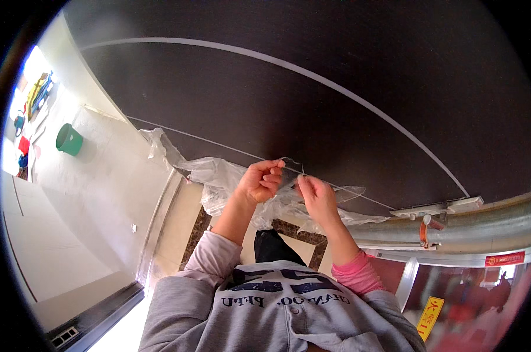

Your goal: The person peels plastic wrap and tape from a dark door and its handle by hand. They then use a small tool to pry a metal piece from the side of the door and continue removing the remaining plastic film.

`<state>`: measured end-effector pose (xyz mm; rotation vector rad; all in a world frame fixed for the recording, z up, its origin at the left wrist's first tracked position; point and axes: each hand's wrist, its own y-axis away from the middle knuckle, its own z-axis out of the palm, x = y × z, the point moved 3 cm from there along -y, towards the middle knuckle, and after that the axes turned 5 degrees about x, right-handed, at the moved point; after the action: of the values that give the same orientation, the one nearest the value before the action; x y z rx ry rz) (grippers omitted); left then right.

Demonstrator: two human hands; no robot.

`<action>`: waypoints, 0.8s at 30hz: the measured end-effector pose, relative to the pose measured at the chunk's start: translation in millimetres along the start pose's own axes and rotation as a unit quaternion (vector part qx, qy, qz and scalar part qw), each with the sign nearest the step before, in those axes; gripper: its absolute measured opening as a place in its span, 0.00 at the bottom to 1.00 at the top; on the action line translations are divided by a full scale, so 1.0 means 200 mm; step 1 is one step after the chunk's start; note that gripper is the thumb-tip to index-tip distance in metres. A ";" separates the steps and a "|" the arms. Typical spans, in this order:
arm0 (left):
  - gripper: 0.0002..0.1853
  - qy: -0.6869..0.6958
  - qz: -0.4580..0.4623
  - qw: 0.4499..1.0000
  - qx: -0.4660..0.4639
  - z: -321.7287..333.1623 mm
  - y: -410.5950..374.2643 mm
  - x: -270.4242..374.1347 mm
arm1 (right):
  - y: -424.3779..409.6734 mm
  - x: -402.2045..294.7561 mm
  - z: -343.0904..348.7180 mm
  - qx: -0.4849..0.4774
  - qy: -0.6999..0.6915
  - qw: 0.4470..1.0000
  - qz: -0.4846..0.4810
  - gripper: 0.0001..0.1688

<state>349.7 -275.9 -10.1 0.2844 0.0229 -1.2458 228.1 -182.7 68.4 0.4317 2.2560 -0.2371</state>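
Observation:
Over the near edge of a large dark sheet-like surface (230,97), my left hand (265,180) pinches a thin transparent strand or strip (294,162) between thumb and forefinger. Just right of it, my right hand (313,190) is slightly blurred, its fingers curled near the strand's other end; what it pinches is too small to tell. Crumpled clear plastic film (217,174) hangs along the near edge, below and behind both hands. A thin pale line runs across the dark surface close to that edge, and a wider white stripe (265,57) curves farther away.
At the right edge stand a metal rail (481,226) and a fitting with an orange part (423,233). A green bucket (69,140) is at the left beside a white wall. Tiled floor (182,215) shows below; a glass door with a yellow sign (430,317) is at lower right.

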 end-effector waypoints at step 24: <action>0.14 -0.346 0.131 0.895 0.247 0.02 0.13 -0.02 | -0.21 -0.17 0.21 -0.001 0.225 0.974 -0.029 0.26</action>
<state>372.5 -265.1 -0.7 0.2557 -0.9327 -1.0071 262.9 -241.7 67.6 0.4522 2.7155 -0.1800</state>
